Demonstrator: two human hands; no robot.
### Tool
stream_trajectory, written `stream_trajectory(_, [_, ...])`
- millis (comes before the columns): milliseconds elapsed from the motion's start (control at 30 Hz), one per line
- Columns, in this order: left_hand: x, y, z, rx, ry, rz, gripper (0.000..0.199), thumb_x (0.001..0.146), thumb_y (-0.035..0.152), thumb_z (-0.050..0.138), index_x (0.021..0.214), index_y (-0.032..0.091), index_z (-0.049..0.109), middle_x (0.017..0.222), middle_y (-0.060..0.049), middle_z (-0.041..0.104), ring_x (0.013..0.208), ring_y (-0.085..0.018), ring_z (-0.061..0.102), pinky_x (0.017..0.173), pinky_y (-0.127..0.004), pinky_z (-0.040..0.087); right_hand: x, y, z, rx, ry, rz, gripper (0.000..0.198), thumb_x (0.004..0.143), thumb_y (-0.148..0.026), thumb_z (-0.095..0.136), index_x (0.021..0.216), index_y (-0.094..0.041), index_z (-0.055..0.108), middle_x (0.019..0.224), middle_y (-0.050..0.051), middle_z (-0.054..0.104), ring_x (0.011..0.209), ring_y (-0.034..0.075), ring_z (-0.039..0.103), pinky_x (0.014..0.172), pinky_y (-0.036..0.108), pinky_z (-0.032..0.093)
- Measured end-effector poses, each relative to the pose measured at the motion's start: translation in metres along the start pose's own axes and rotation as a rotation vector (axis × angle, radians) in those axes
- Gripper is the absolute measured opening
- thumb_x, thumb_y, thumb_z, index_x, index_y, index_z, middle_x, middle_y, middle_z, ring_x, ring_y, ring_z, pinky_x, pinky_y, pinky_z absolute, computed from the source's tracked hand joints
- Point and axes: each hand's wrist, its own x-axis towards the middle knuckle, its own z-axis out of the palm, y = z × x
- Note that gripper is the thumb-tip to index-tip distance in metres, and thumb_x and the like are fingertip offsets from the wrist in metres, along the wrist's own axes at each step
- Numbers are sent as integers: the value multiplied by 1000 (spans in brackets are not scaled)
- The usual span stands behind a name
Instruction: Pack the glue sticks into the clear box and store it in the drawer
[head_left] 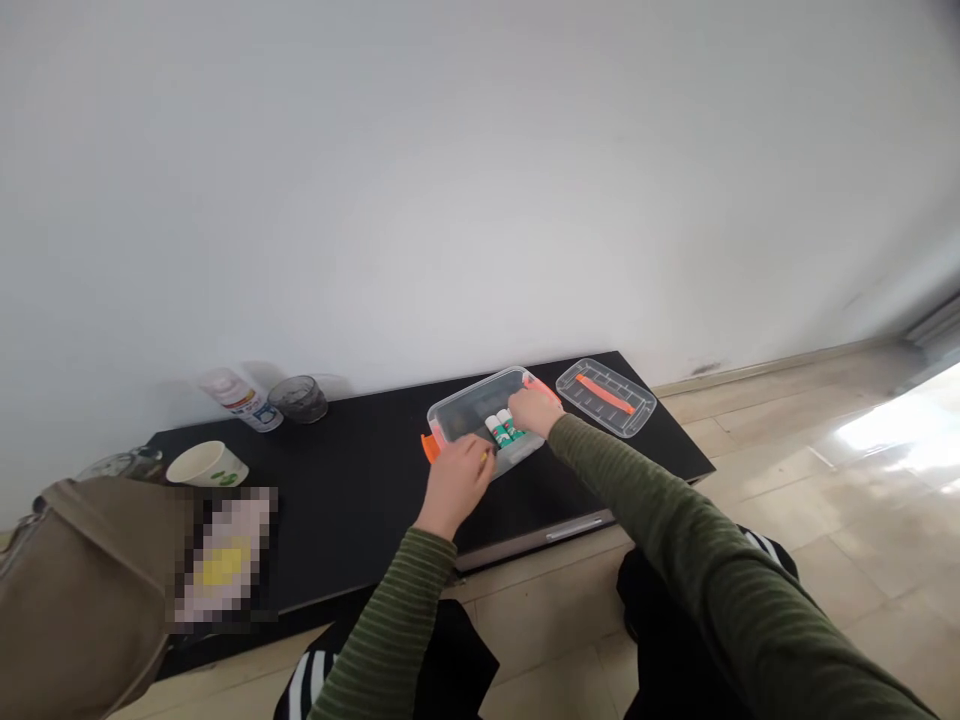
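Note:
A clear plastic box [480, 392] with orange latches sits lidless on the black cabinet top. Inside it lie glue sticks [498, 432] with white caps and green labels, side by side. My right hand [534, 410] reaches in over the right side of the box, its fingers curled together by the glue sticks; what they grip is hidden. At the box's near left corner, my left hand [456, 482] is closed, with a small bit of yellow and something dark showing at the fingertips, too small to name.
The clear lid [637, 418] with an orange handle [604, 393] lies to the right. Leftward stand a glass bowl [298, 400], a white spray can [244, 400], a paper cup [208, 465] and a brown bag [90, 590]. A white wall [480, 180] rises behind the cabinet [337, 500].

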Motion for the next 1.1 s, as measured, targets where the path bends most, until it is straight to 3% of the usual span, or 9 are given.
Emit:
stream_trajectory(167, [-2, 11, 6, 152, -89, 12, 32, 102, 29, 37, 90, 18, 64, 84, -6, 69, 80, -21, 64, 75, -35, 42, 45, -12, 14, -50, -241, 152, 27, 65, -14, 76, 91, -11, 77, 97, 18, 74, 98, 38, 69, 86, 51, 54])
stream_trajectory(333, [-2, 12, 7, 165, -99, 12, 28, 100, 35, 44, 92, 17, 64, 87, -8, 71, 83, -24, 66, 77, -37, 42, 62, -15, 21, -22, -379, 216, 38, 68, -36, 76, 99, -14, 77, 104, 17, 73, 99, 35, 69, 85, 48, 55])
stream_trajectory(467, [-2, 12, 10, 151, -110, 8, 23, 98, 31, 47, 92, 17, 64, 88, -9, 72, 83, -24, 67, 77, -38, 42, 64, -16, 27, 16, -348, 228, 52, 70, -50, 73, 108, -16, 76, 117, 18, 70, 111, 37, 64, 89, 44, 53])
stream_trajectory(667, [-2, 14, 11, 160, -129, -13, 21, 98, 29, 47, 92, 16, 63, 88, -8, 72, 85, -25, 67, 78, -39, 42, 65, -27, 35, 53, -323, 173, 54, 69, -54, 72, 106, -15, 77, 118, 18, 70, 112, 37, 65, 87, 40, 54])
stream_trajectory(767, [-3, 14, 11, 165, -136, -11, 21, 97, 29, 47, 93, 16, 63, 90, -8, 72, 86, -25, 67, 78, -39, 42, 68, -38, 38, 2, -429, 122, 49, 65, -46, 78, 103, -16, 77, 115, 16, 72, 108, 35, 67, 88, 40, 54])
stream_trajectory(900, [-4, 13, 10, 158, -152, -19, 23, 98, 30, 45, 96, 17, 63, 88, -8, 71, 85, -25, 67, 78, -39, 43, 67, -39, 36, -70, -480, 165, 31, 61, -26, 81, 90, -16, 78, 97, 13, 75, 98, 32, 71, 86, 44, 55])
stream_trajectory(1000, [-4, 13, 9, 144, -162, -33, 23, 98, 32, 46, 94, 18, 64, 86, -8, 70, 84, -25, 66, 77, -38, 44, 61, -33, 31, -71, -406, 174, 32, 60, -23, 81, 90, -16, 76, 93, 14, 74, 94, 33, 72, 83, 46, 56])
stream_trajectory(1100, [-2, 11, 8, 121, -168, -52, 22, 97, 33, 48, 92, 19, 65, 86, -8, 71, 84, -26, 67, 78, -39, 45, 49, -29, 23, -32, -230, 117, 46, 58, -20, 80, 102, -12, 72, 98, 18, 73, 94, 34, 71, 82, 45, 56])
